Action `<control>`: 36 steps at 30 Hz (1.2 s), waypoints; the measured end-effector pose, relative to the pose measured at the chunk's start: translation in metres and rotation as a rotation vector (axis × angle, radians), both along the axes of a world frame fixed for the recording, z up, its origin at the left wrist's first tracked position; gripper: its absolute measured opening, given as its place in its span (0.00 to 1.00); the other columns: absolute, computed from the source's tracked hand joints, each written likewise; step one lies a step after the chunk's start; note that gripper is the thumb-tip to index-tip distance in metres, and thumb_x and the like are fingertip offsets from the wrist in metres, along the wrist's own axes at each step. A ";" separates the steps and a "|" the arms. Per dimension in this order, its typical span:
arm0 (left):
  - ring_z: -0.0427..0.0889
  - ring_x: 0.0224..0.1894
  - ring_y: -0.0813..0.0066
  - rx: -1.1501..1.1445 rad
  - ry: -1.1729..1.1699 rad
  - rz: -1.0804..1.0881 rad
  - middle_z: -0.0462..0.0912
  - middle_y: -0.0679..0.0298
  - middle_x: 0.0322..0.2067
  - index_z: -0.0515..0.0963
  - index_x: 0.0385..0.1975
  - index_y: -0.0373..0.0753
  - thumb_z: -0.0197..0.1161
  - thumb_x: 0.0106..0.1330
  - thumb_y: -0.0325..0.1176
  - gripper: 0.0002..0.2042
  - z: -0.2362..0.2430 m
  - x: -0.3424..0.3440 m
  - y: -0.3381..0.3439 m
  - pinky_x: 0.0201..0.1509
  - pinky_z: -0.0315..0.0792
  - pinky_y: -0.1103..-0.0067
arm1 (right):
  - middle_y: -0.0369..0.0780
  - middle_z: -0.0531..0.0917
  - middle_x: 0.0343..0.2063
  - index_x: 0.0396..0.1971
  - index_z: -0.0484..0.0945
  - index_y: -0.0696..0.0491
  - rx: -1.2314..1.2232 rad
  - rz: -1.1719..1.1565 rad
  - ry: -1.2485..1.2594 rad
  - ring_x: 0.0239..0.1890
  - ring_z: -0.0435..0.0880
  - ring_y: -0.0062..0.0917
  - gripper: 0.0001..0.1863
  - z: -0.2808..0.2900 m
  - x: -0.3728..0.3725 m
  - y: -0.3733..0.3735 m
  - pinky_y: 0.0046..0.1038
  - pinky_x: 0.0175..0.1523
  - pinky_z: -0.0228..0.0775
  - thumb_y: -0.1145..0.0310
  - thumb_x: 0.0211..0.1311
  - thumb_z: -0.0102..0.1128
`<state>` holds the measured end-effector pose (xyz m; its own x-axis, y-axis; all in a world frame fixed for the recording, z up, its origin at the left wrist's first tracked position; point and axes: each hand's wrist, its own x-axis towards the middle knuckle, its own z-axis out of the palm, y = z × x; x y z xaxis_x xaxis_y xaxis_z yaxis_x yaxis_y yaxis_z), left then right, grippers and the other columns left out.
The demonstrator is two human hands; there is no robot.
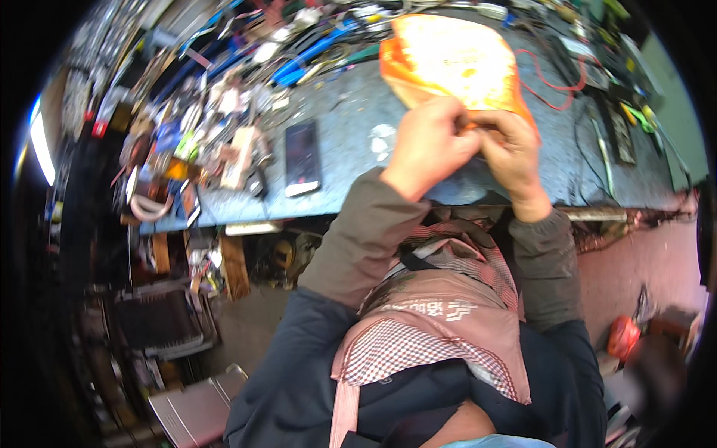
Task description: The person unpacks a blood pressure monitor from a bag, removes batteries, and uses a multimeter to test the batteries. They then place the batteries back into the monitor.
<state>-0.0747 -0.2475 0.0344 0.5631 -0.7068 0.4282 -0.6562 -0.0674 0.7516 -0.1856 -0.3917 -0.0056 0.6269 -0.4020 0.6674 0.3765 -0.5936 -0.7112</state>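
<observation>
Nearest my remote camera lies pale blue material [493, 442]. Right of the phone [302, 153] and farther out, I have an orange bag [463, 67] spreading away from the left hand [431, 145] and right hand [513, 153], which meet, pinching its near edge; neither seems nearer.

Blue-topped workbench [347, 112], bright light strip [43, 145] at far left, pinkish floor [624, 261] at lower right.
</observation>
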 end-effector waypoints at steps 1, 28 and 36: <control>0.86 0.25 0.64 -0.039 -0.105 0.022 0.85 0.58 0.24 0.82 0.32 0.35 0.71 0.60 0.29 0.06 0.003 -0.004 -0.002 0.30 0.78 0.68 | 0.41 0.92 0.37 0.44 0.88 0.61 0.084 0.064 -0.013 0.36 0.90 0.22 0.10 -0.002 -0.001 0.001 0.27 0.43 0.82 0.86 0.66 0.67; 0.89 0.40 0.48 -0.032 -0.515 -0.213 0.89 0.57 0.36 0.84 0.38 0.39 0.70 0.64 0.33 0.07 0.008 0.031 -0.002 0.42 0.82 0.60 | 0.43 0.88 0.42 0.43 0.86 0.59 -0.237 -0.074 -0.135 0.44 0.87 0.32 0.11 0.013 -0.005 0.012 0.30 0.52 0.80 0.87 0.62 0.68; 0.85 0.33 0.75 -0.233 0.059 -0.199 0.87 0.62 0.31 0.85 0.40 0.36 0.68 0.66 0.25 0.05 -0.014 0.030 -0.003 0.40 0.80 0.75 | 0.41 0.85 0.41 0.47 0.84 0.59 -0.117 0.009 -0.052 0.43 0.85 0.28 0.15 0.009 -0.003 0.013 0.28 0.51 0.78 0.88 0.62 0.64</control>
<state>-0.0451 -0.2500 0.0207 0.4525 -0.6918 0.5627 -0.5941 0.2366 0.7688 -0.1885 -0.3787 0.0030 0.5936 -0.3144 0.7408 0.4165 -0.6676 -0.6171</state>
